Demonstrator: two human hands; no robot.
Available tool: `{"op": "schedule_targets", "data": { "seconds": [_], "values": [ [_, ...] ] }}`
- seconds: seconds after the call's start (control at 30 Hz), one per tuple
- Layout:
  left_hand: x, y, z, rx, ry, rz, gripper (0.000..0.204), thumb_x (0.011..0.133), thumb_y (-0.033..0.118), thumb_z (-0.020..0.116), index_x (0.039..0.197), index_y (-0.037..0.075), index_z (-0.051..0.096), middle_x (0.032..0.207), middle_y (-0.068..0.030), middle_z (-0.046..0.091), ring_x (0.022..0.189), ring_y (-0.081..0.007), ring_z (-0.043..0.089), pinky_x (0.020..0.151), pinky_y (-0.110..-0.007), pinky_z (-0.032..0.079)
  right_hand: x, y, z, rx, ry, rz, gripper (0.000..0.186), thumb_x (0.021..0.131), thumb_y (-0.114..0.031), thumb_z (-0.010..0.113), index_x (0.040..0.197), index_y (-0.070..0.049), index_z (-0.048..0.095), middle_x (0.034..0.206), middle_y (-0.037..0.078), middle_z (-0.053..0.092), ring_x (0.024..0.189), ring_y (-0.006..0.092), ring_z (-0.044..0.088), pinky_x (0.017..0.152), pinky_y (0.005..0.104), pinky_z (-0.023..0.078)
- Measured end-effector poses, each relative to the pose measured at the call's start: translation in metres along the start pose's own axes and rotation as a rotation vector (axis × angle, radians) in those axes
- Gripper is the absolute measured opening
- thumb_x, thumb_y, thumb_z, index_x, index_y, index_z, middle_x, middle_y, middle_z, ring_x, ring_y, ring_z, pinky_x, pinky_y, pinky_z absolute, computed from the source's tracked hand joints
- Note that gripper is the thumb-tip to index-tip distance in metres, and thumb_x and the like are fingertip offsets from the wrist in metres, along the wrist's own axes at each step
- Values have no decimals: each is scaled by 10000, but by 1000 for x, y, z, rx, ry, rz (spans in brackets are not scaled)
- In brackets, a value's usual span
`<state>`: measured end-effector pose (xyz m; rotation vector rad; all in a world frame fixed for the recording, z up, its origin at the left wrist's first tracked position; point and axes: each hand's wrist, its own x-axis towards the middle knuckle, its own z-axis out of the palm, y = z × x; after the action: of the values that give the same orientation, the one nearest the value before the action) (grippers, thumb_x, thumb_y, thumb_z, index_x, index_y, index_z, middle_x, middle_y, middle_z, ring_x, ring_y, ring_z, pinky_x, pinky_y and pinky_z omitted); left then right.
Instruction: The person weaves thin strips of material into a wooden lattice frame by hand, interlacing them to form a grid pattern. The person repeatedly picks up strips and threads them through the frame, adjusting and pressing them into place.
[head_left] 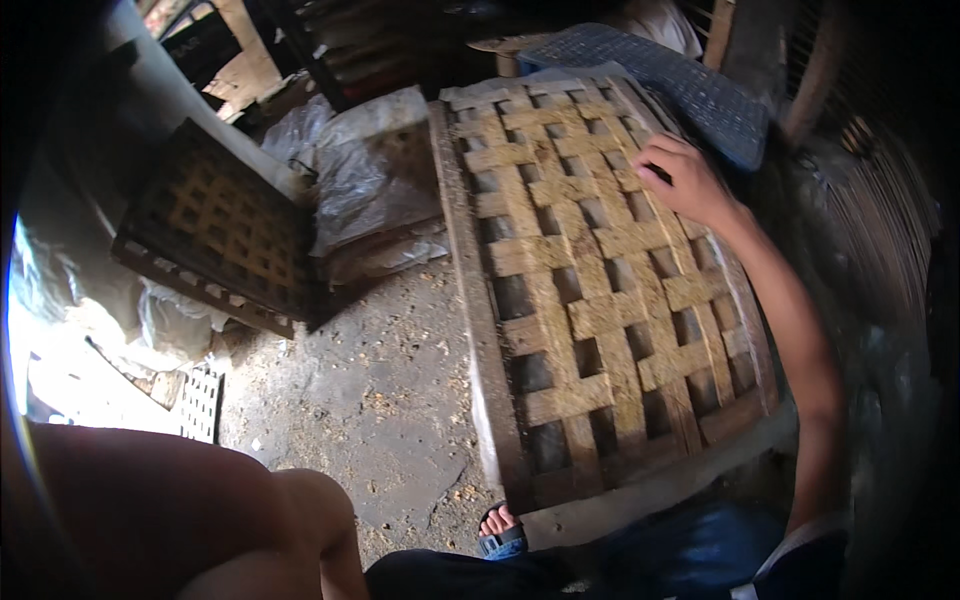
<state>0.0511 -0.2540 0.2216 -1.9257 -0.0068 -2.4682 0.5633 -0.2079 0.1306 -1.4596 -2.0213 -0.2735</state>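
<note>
Two woven trays: the right hand (685, 180) grips one tray (590, 290), fingers curled over its edge; another tray (220, 225) leans apart.

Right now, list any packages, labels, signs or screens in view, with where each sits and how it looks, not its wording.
No labels, signs or screens show.
Clear plastic bags: crumpled, whitish and translucent, heaped on the ground left of the woven lattice tray.
More plastic sheeting: pale and wrinkled, under the dark lattice tray at left.
The right hand grips the woven tray's far right edge.
</note>
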Motion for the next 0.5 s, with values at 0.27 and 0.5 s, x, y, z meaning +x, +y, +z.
{"op": "schedule_targets", "data": {
  "seconds": [0.27, 0.5],
  "values": [
    [2, 11, 20, -67, -1, -13, 396, 1007, 297, 492, 1326, 71, 558, 1196, -93, 630, 1150, -188, 597, 1005, -350, 465, -2, 2, 2, 20, 42, -42, 108, 848, -28, 651, 953, -6, 634, 956, 142, 630, 917, 337, 626, 806, 399, 509],
    [-6, 1, 25, -130, 23, -65, 399, 1013, 303, 481, 1328, 70, 554, 1192, -92, 630, 1152, -186, 595, 1008, -349, 461, -8, 7, 2, 8, 62, -55, 87, 844, -53, 653, 909, 1, 637, 916, 128, 625, 889, 316, 622, 786, 406, 509]
  ]
}}
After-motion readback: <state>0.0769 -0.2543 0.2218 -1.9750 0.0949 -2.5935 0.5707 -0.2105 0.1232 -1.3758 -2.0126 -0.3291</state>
